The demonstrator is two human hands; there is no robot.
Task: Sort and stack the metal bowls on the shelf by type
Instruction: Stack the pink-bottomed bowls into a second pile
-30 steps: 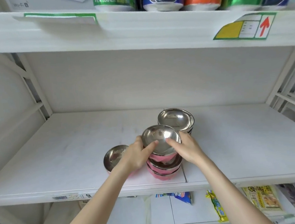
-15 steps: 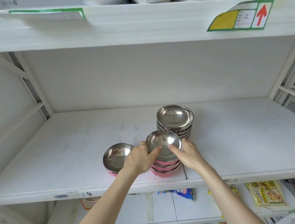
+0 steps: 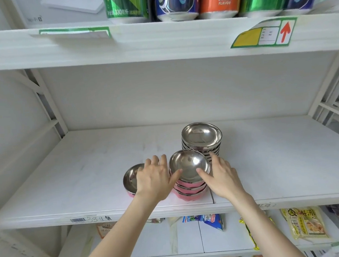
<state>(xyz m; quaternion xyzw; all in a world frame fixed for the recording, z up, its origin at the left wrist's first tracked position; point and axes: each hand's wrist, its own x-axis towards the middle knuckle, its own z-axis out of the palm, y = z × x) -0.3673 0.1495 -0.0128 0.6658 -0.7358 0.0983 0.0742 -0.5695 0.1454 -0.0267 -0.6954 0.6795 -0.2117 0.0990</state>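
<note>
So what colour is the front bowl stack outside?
The front stack is pink outside, clearest in the head view.

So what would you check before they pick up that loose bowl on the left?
1. Pink stack level and nested: ok.
2. Hands clear of it: not ok; left hand and right hand thumbs touch its top rim.
3. Loose bowl same pink type: ok.
4. Loose bowl empty: cannot tell, left hand covers part.
5. Silver stack apart from pink stack: cannot tell.
</note>
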